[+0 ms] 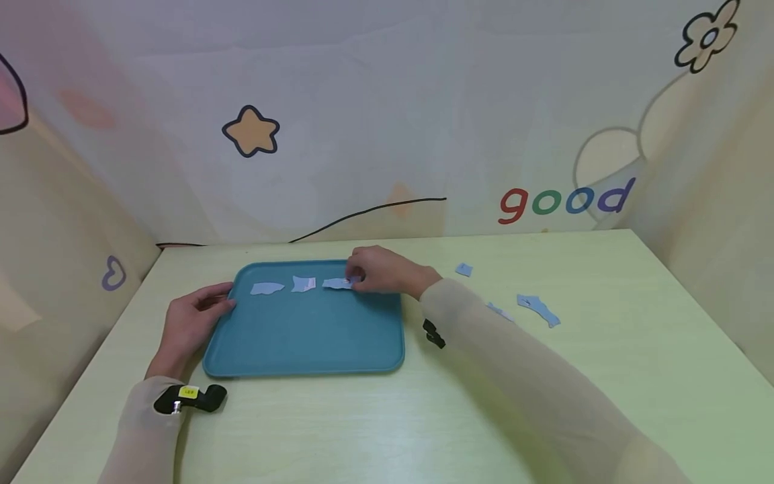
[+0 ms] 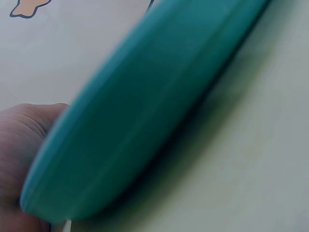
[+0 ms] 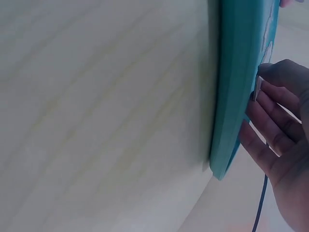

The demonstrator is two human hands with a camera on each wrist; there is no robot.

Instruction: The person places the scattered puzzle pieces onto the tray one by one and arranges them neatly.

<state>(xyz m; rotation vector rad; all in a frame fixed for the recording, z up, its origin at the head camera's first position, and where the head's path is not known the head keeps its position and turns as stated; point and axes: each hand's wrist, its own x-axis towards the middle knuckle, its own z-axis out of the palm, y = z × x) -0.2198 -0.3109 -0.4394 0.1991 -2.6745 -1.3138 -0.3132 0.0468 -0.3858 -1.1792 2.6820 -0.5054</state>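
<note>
A blue-green tray (image 1: pixel 302 336) lies on the table with torn pale-blue paper pieces in a row near its far rim: a leaf-shaped piece (image 1: pixel 267 288), a squarish piece (image 1: pixel 304 284) and a long piece (image 1: pixel 336 284). My right hand (image 1: pixel 387 269) is over the tray's far right part, pinching a small paper piece (image 3: pixel 258 87) between thumb and fingers, right beside the long one. At the tray's left rim, my left hand (image 1: pixel 192 319) rests its thumb and fingertips against the edge. In the left wrist view the tray's side wall (image 2: pixel 116 130) hides most of those fingers.
Right of the tray on the table (image 1: pixel 484 403) lie more torn pieces: a small one (image 1: pixel 463 269), one partly behind the right sleeve (image 1: pixel 499 312) and a longer one (image 1: pixel 538 310). A printed cloth backdrop (image 1: pixel 387 134) stands along the table's back and sides.
</note>
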